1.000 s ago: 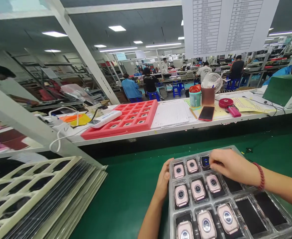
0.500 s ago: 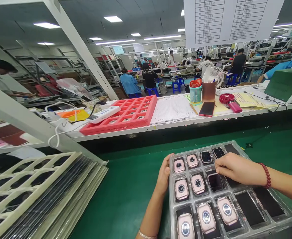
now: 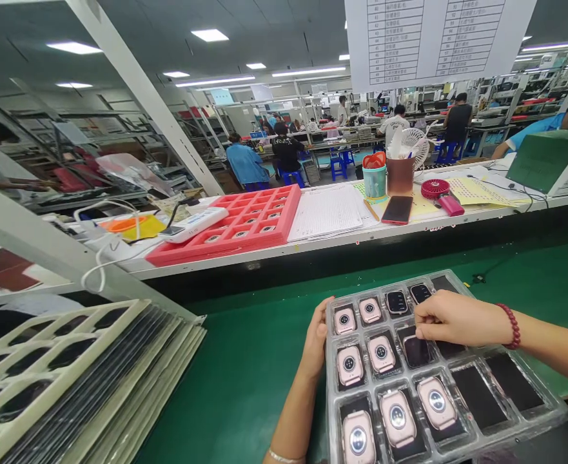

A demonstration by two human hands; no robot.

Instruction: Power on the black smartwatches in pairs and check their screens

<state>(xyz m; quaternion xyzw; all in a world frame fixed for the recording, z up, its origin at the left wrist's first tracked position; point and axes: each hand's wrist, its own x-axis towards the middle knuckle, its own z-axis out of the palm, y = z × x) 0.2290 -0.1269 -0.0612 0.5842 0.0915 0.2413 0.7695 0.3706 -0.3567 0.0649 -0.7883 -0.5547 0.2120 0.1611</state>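
A clear plastic tray [image 3: 331, 412] lies tilted before me on the green bench, with several pink smartwatches [image 3: 381, 352] back side up in its pockets. Two watches in the far row show lit dark screens. My left hand [image 3: 315, 341] grips the tray's left edge, fingers partly hidden behind it. Over the middle row, my right hand [image 3: 450, 319] is closed, thumb and forefinger pinched at the upper edge of a smartwatch [image 3: 417, 352] lying screen up in its pocket. The pockets to the right show only black lining.
At the left stands a tall stack of cream trays [image 3: 95, 380]. On the shelf beyond are a red foam tray [image 3: 225, 238], paper sheets [image 3: 327, 209], a phone [image 3: 397, 209], cups, a small fan and a green instrument box [image 3: 539, 161]. Several people sit at benches farther back.
The view has shifted slightly, so the whole scene sits a little farther left. My hands keep nearly the same places on the tray and the screen-up smartwatch.
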